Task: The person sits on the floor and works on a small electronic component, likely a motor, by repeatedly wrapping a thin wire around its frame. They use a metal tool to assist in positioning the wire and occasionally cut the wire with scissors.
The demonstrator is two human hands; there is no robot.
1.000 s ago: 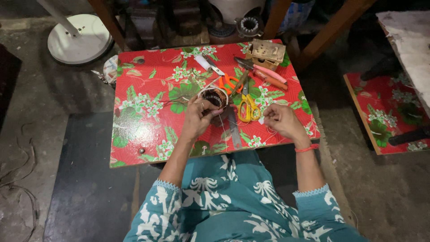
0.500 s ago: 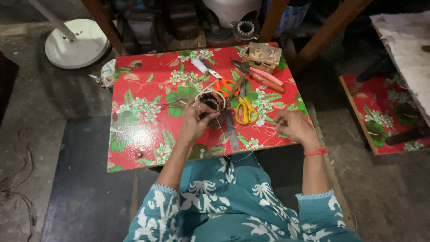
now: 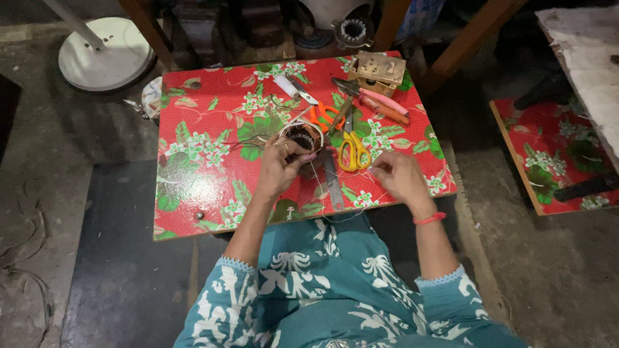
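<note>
Fan base [image 3: 106, 55]: white round disc on the floor, far left, well apart from the desk.
Desk [image 3: 193, 193]: low, covered in red cloth with green-and-white flowers; its long axis runs left to right.
Left hand [image 3: 284, 164]: fingers closed around the coil from the near side, clamped on it.
Coil [image 3: 302, 136]: round, dark wound core with a pale outer band, held upright near the desk's middle; it sits just beyond the left hand and left of the right hand, so the left hand is the nearer.
Thread [image 3: 348, 173]: thin pale strand running from the coil rightward to the right hand.
Ruler [image 3: 333, 187]: narrow grey strip lying on the desk between the hands, long axis front to back.
Yellow scissors [image 3: 353, 149]: flat on the desk, handles toward the person.
Orange scissors [image 3: 322, 115]: behind the coil, tilted.
Right hand [image 3: 398, 175]: fingertips pinched together on the thread, near the desk's front edge.
Box [image 3: 380, 67]: small tan carton at the far right corner; no label legible.
Second desk [image 3: 548, 161]: same red floral cover, far right.
</note>
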